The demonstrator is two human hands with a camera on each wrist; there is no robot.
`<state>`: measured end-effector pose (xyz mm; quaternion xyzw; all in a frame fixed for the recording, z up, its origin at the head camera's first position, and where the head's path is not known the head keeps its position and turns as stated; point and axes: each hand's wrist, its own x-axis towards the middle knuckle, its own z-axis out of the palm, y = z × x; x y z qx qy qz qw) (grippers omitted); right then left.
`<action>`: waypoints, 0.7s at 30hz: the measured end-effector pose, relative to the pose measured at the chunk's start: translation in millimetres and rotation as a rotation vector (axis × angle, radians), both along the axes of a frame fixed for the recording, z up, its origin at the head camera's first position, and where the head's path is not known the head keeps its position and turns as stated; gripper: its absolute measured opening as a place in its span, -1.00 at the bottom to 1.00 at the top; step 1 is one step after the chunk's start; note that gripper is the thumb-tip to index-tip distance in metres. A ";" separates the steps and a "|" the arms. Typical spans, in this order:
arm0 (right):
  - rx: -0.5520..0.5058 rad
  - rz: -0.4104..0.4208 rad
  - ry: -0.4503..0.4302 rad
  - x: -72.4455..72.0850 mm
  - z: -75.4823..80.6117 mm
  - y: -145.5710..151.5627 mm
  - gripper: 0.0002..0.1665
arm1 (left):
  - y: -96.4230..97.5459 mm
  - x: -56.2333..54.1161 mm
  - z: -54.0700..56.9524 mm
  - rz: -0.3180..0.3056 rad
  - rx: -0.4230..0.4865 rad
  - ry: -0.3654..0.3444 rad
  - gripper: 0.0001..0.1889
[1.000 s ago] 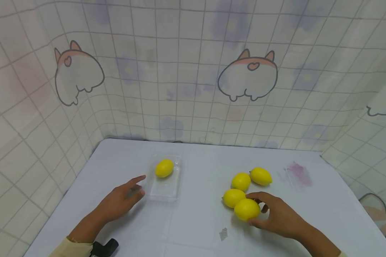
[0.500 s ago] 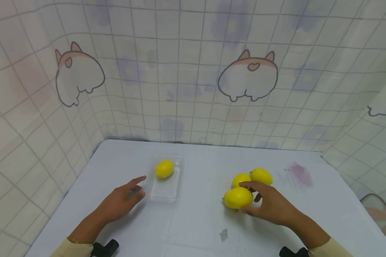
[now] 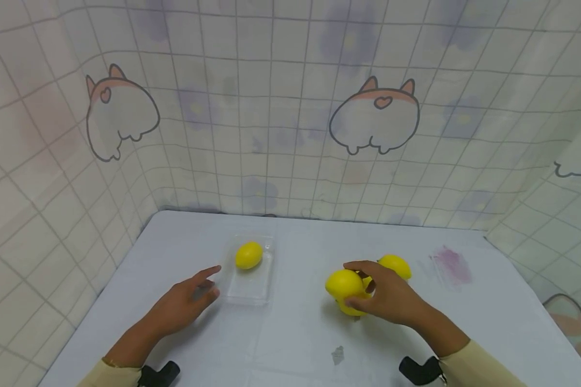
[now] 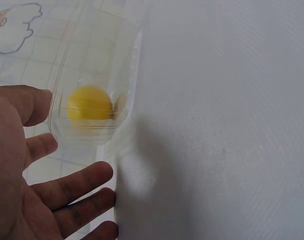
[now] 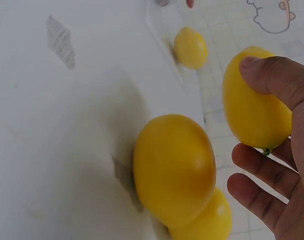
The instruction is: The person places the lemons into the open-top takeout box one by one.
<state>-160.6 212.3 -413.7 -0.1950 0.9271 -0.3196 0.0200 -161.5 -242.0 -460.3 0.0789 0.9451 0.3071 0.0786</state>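
Note:
My right hand (image 3: 389, 294) grips a yellow lemon (image 3: 342, 284) between thumb and fingers. The right wrist view has this lemon (image 5: 254, 112) raised off the table, its green stem end toward the fingers. Just below lies another lemon (image 3: 352, 308), partly covered by the held one. A third, behind the fingers, is mostly hidden, and one more lemon (image 3: 397, 264) lies farther back. To the left, a clear plastic tray (image 3: 246, 299) bears a single lemon (image 3: 249, 255). Beside the tray's left edge my left hand (image 3: 181, 305) hovers with relaxed, spread fingers, holding nothing.
White cloth covers the table (image 3: 295, 258). A small grey patch (image 3: 338, 355) marks the front, and a pink stain (image 3: 452, 264) the right. Gridded curtains with cartoon animals (image 3: 375, 115) enclose the back and sides. Each wrist has a black device (image 3: 420, 371) strapped on.
My right hand has lifted its lemon and carried it left and away from me, past the lemon beside it. The left hand and the tray have stayed put.

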 end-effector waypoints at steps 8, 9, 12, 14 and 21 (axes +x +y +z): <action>-0.006 0.021 -0.001 -8.9 3.0 -18.2 -0.16 | 1.8 0.6 1.2 0.012 -0.005 -0.003 -0.35; -0.004 0.022 -0.002 -9.9 3.2 -20.3 -0.16 | 2.1 0.8 1.3 0.013 -0.003 -0.003 -0.35; 0.005 0.015 -0.011 -12.6 3.3 -26.4 -0.16 | 2.6 0.8 1.2 0.013 0.001 -0.003 -0.35; 0.012 0.004 -0.027 -14.0 3.6 -30.6 -0.16 | 2.6 0.7 0.9 0.012 -0.001 -0.002 -0.35; 0.017 -0.002 -0.066 -18.0 5.2 -48.0 -0.14 | 1.8 1.2 0.8 0.016 -0.008 -0.009 -0.35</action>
